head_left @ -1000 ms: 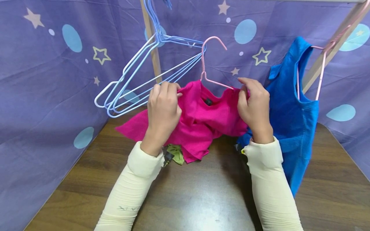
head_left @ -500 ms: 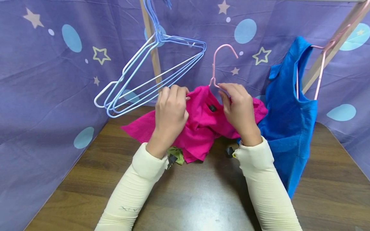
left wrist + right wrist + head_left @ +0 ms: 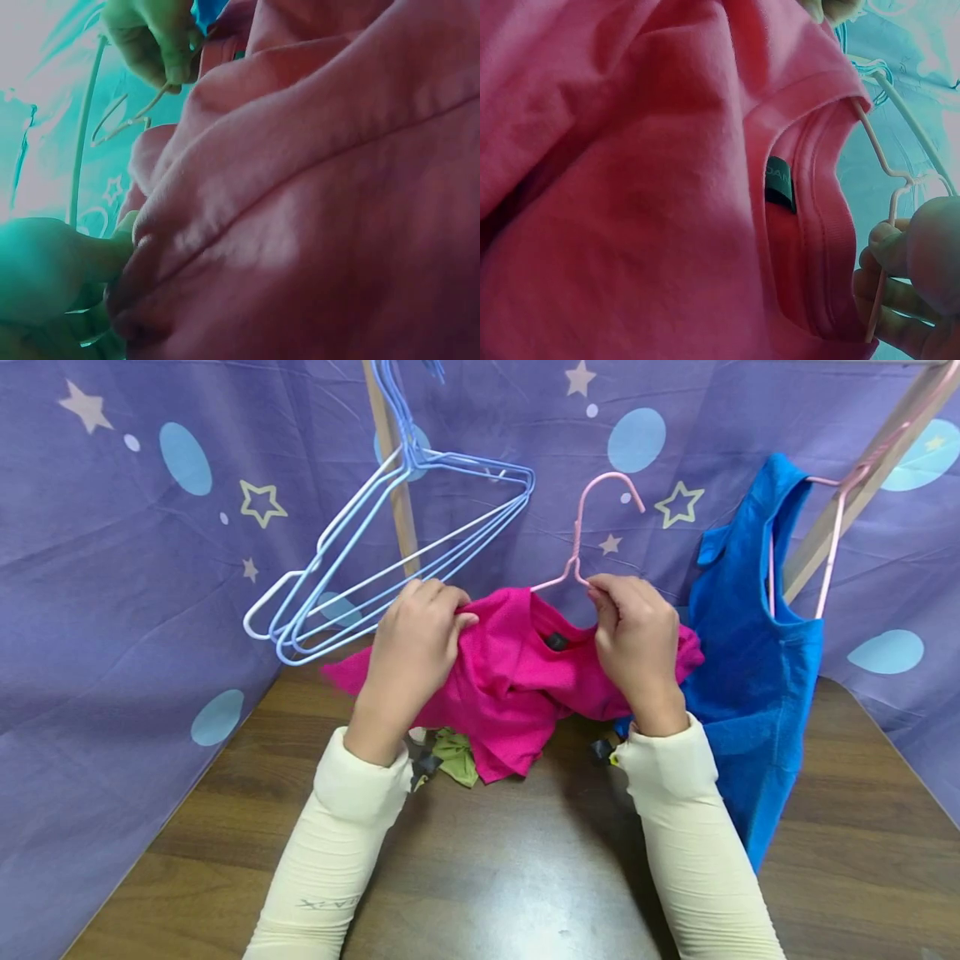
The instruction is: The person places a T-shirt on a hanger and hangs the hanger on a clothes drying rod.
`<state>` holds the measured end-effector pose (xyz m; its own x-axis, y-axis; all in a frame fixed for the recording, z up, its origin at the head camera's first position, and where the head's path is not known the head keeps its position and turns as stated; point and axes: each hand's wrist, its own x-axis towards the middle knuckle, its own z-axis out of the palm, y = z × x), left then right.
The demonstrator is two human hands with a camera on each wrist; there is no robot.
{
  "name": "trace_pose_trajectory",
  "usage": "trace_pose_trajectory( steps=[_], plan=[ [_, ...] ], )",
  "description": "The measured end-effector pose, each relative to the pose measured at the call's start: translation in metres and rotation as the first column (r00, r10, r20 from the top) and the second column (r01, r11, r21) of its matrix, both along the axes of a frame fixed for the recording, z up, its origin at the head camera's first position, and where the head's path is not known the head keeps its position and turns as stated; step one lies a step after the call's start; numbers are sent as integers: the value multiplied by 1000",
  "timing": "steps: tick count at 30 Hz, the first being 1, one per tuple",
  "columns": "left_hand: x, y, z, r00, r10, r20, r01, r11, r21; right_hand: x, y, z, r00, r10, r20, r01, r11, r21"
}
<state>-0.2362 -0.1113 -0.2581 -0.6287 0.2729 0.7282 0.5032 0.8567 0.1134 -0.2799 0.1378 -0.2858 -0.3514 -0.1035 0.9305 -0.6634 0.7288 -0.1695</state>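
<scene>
Purple star-and-dot cloth (image 3: 135,593) walls you in on three sides, and the brown wooden table (image 3: 510,877) sits under your forearms. Right in the middle, above the far part of that table, is the pink T-shirt (image 3: 517,672), bunched, with a pink wire hanger (image 3: 581,539) going into its neck opening. Your right hand (image 3: 637,647) pinches that hanger just below its hook, fingers curled tight on the wire; your left hand (image 3: 412,647) grips the shirt's shoulder fabric, bunched in its fingers. By my reading you're midway: the hanger is in at the collar, but the shirt looks crumpled rather than squared on the shoulders, and it isn't on the rail. Count it out: one pink shirt in hand, one blue sleeveless top (image 3: 757,643) already hanging on its own pink hanger (image 3: 828,552) from the slanted wooden rail (image 3: 862,485), so two pink hangers. The spare blue and white hangers (image 3: 390,552) on the wooden post (image 3: 397,502) overlap, four or so. One small olive-green cloth (image 3: 456,756) lies under the shirt.
</scene>
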Motion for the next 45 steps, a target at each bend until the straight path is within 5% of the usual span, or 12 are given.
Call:
trace_pose_trajectory(
  steps=[7, 17, 33, 45],
  plan=[
    [1, -9, 4, 999, 8, 43, -8, 1000, 4, -1, 4, 1, 999, -28, 21, 29, 999, -36],
    [7, -24, 15, 982, -64, 178, 52, 996, 70, -2, 8, 1, 995, -80, 52, 84, 992, -90],
    [19, -38, 24, 977, 53, 209, -65, 996, 53, -3, 16, 2, 991, -90, 104, 106, 980, -170],
    [22, -50, 26, 979, 33, 201, -44, 998, 51, -4, 21, 3, 988, -105, 117, 126, 973, -194]
  ],
)
